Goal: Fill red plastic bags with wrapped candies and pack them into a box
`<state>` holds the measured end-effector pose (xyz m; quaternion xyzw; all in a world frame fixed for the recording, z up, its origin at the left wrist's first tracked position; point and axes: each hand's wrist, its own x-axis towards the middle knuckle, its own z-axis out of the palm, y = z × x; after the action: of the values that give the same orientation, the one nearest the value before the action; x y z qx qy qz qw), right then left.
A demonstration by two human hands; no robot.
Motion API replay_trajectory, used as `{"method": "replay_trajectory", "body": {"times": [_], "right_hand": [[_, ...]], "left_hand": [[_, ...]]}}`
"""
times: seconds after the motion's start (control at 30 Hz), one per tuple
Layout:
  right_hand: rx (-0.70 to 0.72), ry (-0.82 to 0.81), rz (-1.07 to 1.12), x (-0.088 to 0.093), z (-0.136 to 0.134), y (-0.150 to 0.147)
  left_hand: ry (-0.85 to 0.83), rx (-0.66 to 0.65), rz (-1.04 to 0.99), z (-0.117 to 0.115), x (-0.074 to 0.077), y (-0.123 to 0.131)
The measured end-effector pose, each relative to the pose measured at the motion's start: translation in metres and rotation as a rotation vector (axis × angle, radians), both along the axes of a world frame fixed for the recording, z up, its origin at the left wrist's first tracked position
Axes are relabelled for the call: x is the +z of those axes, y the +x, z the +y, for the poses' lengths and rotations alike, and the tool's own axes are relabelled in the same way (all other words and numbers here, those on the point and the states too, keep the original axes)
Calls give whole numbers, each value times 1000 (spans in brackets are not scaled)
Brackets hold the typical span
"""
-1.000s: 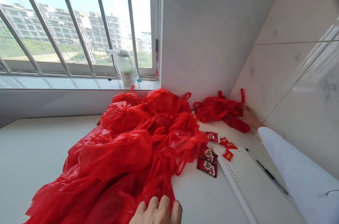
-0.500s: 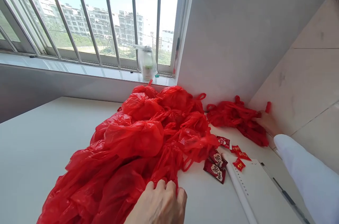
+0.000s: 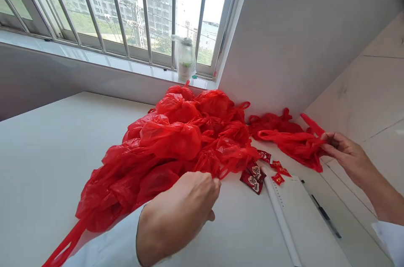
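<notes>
A big heap of crumpled red plastic bags (image 3: 170, 140) covers the middle of the table, their loop handles sticking out. Just in front of the heap is my left hand (image 3: 183, 208), palm down with the fingers curled under; I see nothing in it. At the right, my right hand (image 3: 347, 151) pinches one red plastic bag (image 3: 299, 149) between thumb and fingers. That bag stretches leftward from my grip, lifted at the side of a smaller pile of red plastic bags (image 3: 271, 124) by the wall.
Dark red candy packets (image 3: 251, 182) and small red wrapped sweets (image 3: 278, 178) lie beside a white notebook (image 3: 303, 216). A black pen (image 3: 325, 214) is right of it. On the windowsill stands a jar in a clear bag (image 3: 185, 60). Walls close off the back and right.
My right hand has come further into view, drawing a red plastic bag out from the small pile. My left hand has come off the big heap's front. The camera view has shifted.
</notes>
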<state>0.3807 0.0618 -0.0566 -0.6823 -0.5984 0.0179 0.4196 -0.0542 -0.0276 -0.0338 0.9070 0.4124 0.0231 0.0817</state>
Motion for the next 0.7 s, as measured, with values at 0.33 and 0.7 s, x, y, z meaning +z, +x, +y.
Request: {"method": "replay_trajectory", "body": {"times": [0.33,0.7], "right_hand": [[263,95,475,-85,-114,-177],[434,295,-2,-103,-110,-175]], "left_hand": [[-17,-55,-12,28,-6,16],[-158,-245,-296,24,-43,35]]}}
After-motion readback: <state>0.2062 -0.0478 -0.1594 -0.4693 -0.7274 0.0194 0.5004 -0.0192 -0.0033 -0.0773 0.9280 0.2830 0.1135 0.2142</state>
